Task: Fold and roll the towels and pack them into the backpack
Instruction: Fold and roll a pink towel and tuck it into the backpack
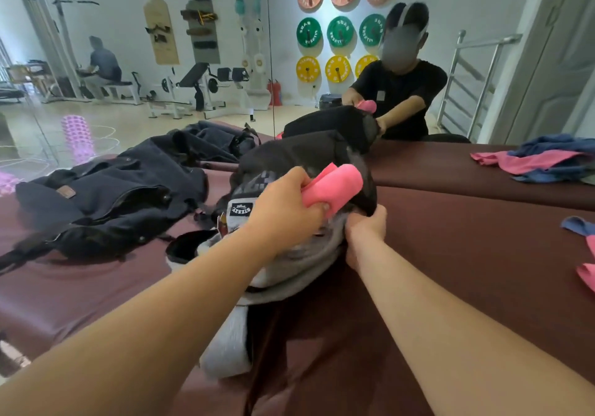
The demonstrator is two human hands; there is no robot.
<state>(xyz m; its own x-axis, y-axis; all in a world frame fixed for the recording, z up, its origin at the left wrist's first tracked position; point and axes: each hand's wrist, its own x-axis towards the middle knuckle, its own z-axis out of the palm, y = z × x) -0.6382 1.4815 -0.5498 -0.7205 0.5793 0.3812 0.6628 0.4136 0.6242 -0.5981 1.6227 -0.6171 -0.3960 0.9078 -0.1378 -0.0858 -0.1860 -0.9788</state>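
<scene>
Maroon table (467,254): pink towel (335,187) at backpack (289,158) mouth (dark bag (106,190) lies left).

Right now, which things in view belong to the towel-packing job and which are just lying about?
In the job:
rolled pink towel, held by the left hand
grey-and-black backpack, its opening gripped by the right hand
loose blue towel and loose pink towel at the right edge of the table

Lying about:
dark navy bag on the left
weight plates seen in the mirror
</scene>
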